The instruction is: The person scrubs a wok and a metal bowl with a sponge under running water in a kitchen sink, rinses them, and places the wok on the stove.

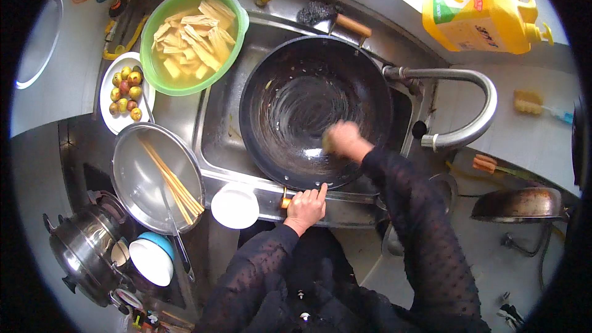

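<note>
A large dark wok (pixel 307 64) rests over the metal sink (pixel 224 118), its inside wet with swirl marks and small food bits. My left hand (pixel 306 206) grips the wok's near handle (pixel 285 202), one finger stretched onto the rim. Inside the bowl of the wok, my right hand (pixel 347 139) presses a small yellowish scrubbing pad (pixel 327 143) to the lower right wall. Motion blurs that hand, and most of the pad is hidden under the fingers. The wok's far wooden handle (pixel 354 27) points away from me.
At left stand a green basin (pixel 147 60) of soaking tofu-skin sticks, a plate (pixel 110 115) of small fruits, and a metal bowl (pixel 134 185) with chopsticks and a knife across it. A white bowl (pixel 235 206) sits near the front edge. The faucet (pixel 485 97) arches right; a yellow detergent jug (pixel 499 14) stands behind.
</note>
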